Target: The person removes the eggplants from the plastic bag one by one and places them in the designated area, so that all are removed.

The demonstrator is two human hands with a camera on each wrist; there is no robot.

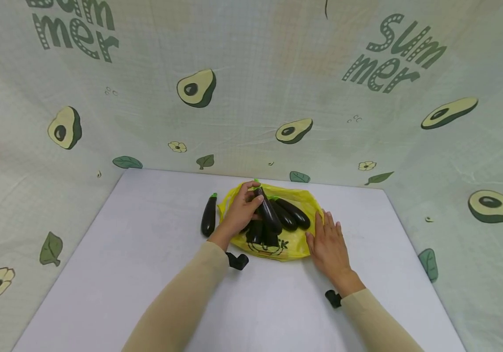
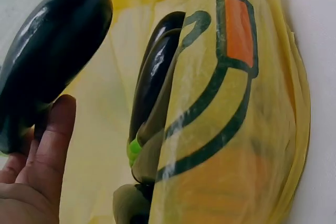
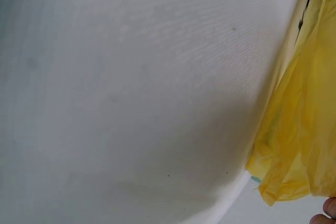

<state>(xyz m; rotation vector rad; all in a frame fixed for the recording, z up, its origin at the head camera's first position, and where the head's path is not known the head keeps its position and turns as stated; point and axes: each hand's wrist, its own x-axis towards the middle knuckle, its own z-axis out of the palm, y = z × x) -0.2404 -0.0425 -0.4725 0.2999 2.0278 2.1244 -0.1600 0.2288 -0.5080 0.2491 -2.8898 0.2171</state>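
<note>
My left hand (image 1: 243, 208) grips a dark eggplant (image 1: 269, 212) near its green stem, holding it over a yellow plastic bag (image 1: 297, 244). In the left wrist view that eggplant (image 2: 58, 45) is clear of the bag, with the fingers (image 2: 55, 135) at its stem end. Several more eggplants (image 1: 295, 213) lie in the bag's mouth, some partly covered by its printed film. Against the bag's right edge rests my right hand (image 1: 330, 247), its fingers extended. The right wrist view shows the bag's crumpled yellow side (image 3: 294, 145) and only fingertips at the corner.
One eggplant (image 1: 209, 215) lies on the white table (image 1: 154, 254), left of the bag. Behind the table hangs a pale cloth (image 1: 242, 122) printed with avocados and lettering. Black wrist devices (image 1: 237, 261) sit by both wrists.
</note>
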